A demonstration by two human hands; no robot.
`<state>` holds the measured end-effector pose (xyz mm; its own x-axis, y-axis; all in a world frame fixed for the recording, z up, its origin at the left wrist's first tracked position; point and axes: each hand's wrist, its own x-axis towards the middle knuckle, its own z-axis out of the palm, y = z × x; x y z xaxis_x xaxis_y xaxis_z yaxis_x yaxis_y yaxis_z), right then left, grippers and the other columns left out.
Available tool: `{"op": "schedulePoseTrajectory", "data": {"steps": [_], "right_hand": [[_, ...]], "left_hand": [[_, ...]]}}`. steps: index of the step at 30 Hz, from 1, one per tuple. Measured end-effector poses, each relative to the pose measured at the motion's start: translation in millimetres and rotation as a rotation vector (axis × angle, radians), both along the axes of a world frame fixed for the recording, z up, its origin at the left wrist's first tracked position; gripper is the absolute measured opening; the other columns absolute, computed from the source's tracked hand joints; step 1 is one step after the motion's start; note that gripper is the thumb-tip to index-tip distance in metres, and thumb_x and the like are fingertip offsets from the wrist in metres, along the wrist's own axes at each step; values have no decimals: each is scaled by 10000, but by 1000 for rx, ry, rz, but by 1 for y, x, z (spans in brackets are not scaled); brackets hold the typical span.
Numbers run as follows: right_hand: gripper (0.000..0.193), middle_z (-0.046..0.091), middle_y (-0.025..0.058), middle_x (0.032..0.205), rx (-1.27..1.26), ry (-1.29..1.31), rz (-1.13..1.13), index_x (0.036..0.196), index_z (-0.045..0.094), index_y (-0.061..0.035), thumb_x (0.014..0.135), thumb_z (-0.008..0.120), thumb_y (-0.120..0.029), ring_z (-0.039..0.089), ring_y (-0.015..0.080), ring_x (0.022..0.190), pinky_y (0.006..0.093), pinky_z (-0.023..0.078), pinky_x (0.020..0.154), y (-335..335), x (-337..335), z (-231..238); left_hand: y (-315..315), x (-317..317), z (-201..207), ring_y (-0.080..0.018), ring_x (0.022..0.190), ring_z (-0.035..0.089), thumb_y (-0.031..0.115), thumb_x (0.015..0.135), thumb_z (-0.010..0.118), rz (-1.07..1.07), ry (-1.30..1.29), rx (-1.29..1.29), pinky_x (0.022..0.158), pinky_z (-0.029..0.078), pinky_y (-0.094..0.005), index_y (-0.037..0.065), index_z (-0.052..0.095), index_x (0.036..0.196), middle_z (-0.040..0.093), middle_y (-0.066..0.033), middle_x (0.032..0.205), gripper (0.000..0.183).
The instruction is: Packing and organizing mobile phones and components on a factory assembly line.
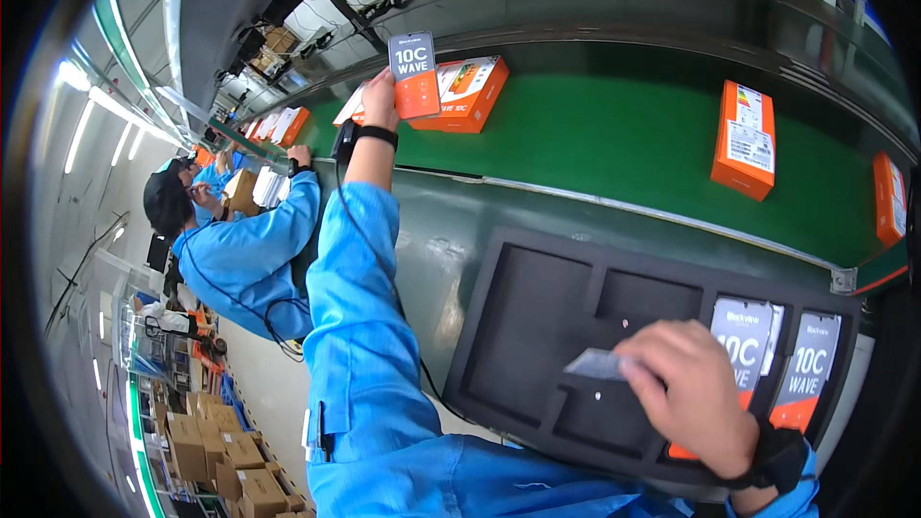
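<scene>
My left hand [381, 101] reaches far out over the green conveyor belt [595, 134], its fingers closed on a phone-sized flat piece [414, 75] with a grey and orange printed front. That piece stands upright before an orange and white box [475, 96]. Closer in, my right hand [693, 393] is over a black compartment tray [523, 326], pinching a small flat grey piece [597, 364]. Similar grey-orange pieces, one [808, 364] at the tray's right end and another [743, 331] partly behind my right hand, lie in its compartments. Tiny light bits [625, 323] show in the middle compartments.
More orange boxes [744, 139] sit along the belt, one [889, 197] at the far right. A metal rail [614, 201] edges the belt. On the left a person in blue [249, 249] works at the same line. Cardboard boxes [240, 451] are stacked at lower left.
</scene>
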<state>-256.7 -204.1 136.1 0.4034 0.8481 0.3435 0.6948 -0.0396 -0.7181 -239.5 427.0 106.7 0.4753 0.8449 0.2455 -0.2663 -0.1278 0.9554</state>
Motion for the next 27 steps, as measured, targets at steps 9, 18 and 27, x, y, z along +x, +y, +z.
{"op": "schedulePoseTrajectory", "data": {"steps": [9, 18, 27], "right_hand": [[94, 631, 118, 927, -231, 206, -2, 929, 645, -33, 872, 611, -99, 596, 329, 861, 414, 457, 775, 33, 4, 4], [104, 634, 114, 923, -244, 189, 19, 937, 654, -41, 860, 620, -103, 600, 328, 854, 413, 464, 774, 58, 1, 3], [120, 624, 114, 914, -241, 164, 9, 947, 650, -37, 845, 632, -97, 594, 318, 859, 409, 462, 772, 75, -4, -3]], "left_hand": [[76, 80, -48, -248, 862, 712, 180, 842, 597, 472, 514, 630, 783, 530, -333, 31, 719, 1071, 727, -178, 918, 300], [121, 60, -63, -192, 759, 687, 155, 879, 575, 192, 709, 456, 728, 522, -308, 56, 736, 1061, 729, -139, 844, 263], [45, 76, -65, -355, 1017, 657, 527, 889, 534, 338, 1059, 884, 911, 492, -435, 85, 722, 1080, 690, -225, 1039, 517]]}}
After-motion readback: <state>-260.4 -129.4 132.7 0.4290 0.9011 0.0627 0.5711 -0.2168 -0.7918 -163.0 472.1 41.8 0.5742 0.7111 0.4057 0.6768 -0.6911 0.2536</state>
